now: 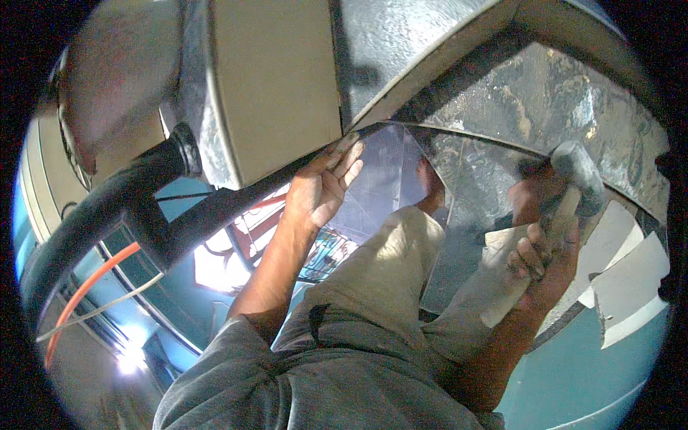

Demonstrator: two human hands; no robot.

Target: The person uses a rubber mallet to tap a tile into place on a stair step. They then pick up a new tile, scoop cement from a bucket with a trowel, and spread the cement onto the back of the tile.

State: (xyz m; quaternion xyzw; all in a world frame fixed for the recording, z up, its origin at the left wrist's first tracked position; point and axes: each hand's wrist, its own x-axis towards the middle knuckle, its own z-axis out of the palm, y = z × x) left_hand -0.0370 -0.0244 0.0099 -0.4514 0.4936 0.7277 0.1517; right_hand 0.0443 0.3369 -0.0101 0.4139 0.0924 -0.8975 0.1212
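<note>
My right hand (545,254) is closed around the pale handle of a mallet with a grey, cylindrical head (577,172), held over a scuffed, reflective metal sheet (473,215). My left hand (330,179) is raised, palm showing and fingers extended, with its fingertips at the lower edge of a beige box-shaped panel (276,86), where this meets an angled metal frame (430,72). Nothing is visible in that palm. Beyond the left hand is a bluish, shiny sheet (365,201).
A thick black pipe (86,215) curves along the left, with an orange hose (100,265) and a pale cable (122,297). Torn white sheets (631,287) lie at the right above a teal surface (573,365). My legs (373,279) extend beneath the overhanging metalwork.
</note>
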